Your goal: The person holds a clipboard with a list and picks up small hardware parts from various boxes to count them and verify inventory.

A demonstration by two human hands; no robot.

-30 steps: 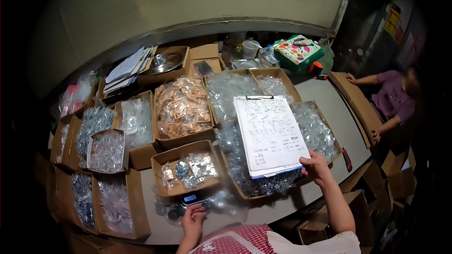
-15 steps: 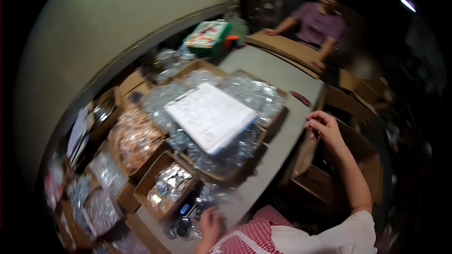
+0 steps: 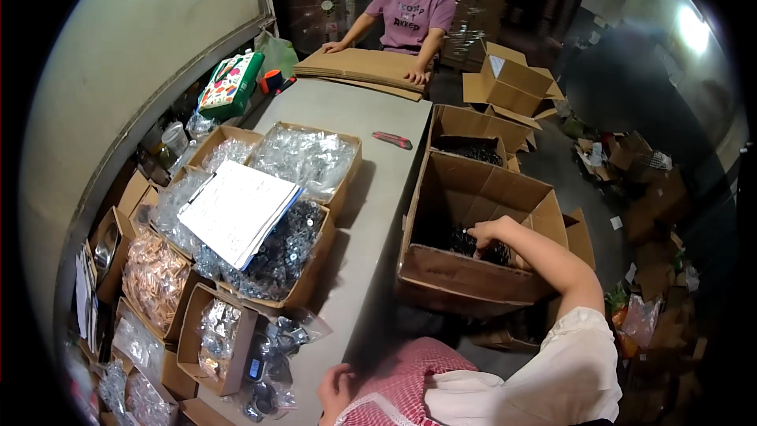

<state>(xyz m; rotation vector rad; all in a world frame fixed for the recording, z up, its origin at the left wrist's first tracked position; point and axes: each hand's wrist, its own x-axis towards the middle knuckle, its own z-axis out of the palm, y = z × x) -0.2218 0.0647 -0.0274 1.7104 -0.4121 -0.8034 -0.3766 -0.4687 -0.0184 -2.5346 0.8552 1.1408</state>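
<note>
The right hand reached down into the large open brown cardboard box beside the grey tabletop, fingers curled among small dark packets at its bottom; a firm grip could not be told. The left hand rested loosely open on the tabletop edge, holding nothing. Most packets apparently remained inside.

One clipboard, one red box cutter and one stack of flat cardboard on the counter; two open cartons off its right edge.
</note>
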